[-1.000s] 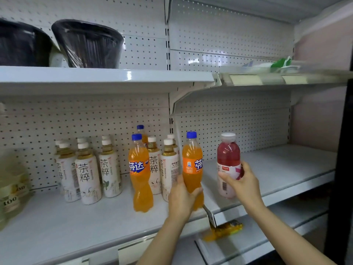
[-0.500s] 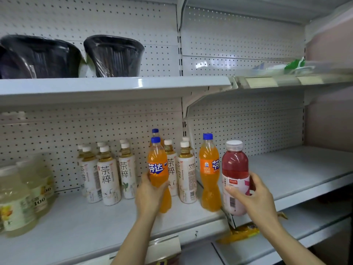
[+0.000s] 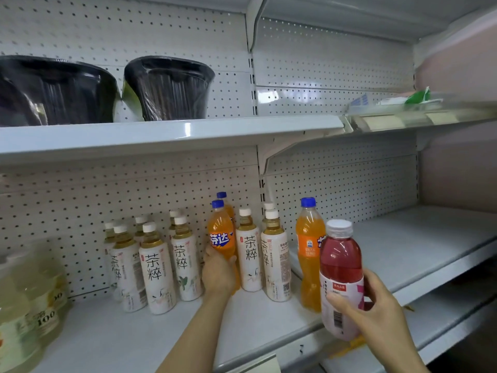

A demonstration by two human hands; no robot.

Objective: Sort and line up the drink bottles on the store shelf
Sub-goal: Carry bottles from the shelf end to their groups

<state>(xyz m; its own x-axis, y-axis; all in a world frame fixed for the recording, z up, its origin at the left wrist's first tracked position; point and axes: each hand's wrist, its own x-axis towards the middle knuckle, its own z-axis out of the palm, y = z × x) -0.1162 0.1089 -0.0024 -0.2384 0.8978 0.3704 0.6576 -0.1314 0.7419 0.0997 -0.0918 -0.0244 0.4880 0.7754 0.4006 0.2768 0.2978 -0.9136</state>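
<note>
On the white middle shelf (image 3: 113,343) I see tea bottles (image 3: 157,267) with white labels printed 茶粹 in big black characters, standing in short rows against the pegboard. Between them stands an orange soda bottle (image 3: 221,238) with a blue cap, its label reading 芬达; my left hand (image 3: 217,273) is wrapped round its lower half, arm stretched forward, the bottle upright. A second orange bottle (image 3: 309,251) with a blue cap stands apart to the right, near the shelf's front edge, its label turned so I cannot read it. My right hand (image 3: 376,310) grips a red drink bottle (image 3: 340,267) with a white cap by its lower part, holding it upright in front of the shelf edge; its white and pink label has a barcode, the small print too fine to read. At far left, blurred pale yellow bottles (image 3: 35,305) show "100".
</note>
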